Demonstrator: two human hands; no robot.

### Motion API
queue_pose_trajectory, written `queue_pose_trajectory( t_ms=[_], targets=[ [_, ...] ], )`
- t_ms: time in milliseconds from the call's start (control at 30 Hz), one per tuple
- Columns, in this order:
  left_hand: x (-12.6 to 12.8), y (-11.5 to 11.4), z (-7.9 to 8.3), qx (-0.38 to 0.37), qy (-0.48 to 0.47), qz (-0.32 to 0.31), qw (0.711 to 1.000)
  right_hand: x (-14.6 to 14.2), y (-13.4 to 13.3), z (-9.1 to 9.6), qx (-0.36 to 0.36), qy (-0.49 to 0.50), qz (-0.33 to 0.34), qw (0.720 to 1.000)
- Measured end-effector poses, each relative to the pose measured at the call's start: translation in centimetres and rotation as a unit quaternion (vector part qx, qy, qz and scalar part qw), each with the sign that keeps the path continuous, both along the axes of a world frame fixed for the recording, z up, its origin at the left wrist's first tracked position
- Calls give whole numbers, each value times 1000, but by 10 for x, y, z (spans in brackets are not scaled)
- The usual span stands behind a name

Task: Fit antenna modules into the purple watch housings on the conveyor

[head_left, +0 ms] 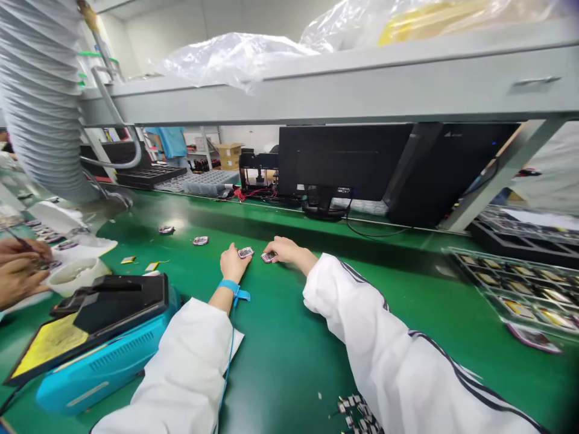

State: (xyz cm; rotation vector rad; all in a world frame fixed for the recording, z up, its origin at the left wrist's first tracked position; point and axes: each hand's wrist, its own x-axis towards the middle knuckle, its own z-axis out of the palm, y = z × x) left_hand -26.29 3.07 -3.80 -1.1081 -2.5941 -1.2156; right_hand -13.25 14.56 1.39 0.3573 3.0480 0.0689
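My left hand, with a blue wrist strap around the wrist, pinches a small purple-rimmed electronic casing between thumb and fingers. Just to its right, my right hand has its fingers closed on a similar purple-edged casing, partly hidden by the fingertips. Both hands are low over the green bench, the two casings a short gap apart. Farther left lie another casing and a darker-looking one.
A blue soldering station stands at left, near a white bowl and a co-worker's hands. Two yellow battery cells lie nearby. At right is a clear tray of parts. A monitor stands behind, under a shelf.
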Motion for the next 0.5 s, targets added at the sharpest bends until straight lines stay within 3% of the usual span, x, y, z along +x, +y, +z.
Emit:
queue_pose_trajectory(
  t_ms=[100,200,267,367,433,500],
  targets=[
    [17,-2,8,9,53,-58,997,21,-4,11,-10,-9,-17,1000],
    [60,-10,17,5,85,-240,967,75,-16,18,-34,-14,-38,999],
    [99,-22,22,-15,95,-428,898,119,-31,17,-56,-9,-48,997],
    [155,-45,28,-34,101,-669,735,178,-58,5,-88,23,-76,993],
    [178,-55,30,-40,107,-744,659,204,-73,-6,-105,52,-104,988],
    [189,-60,29,-52,120,-773,621,218,-82,-16,-120,81,-125,982]
  ],
)
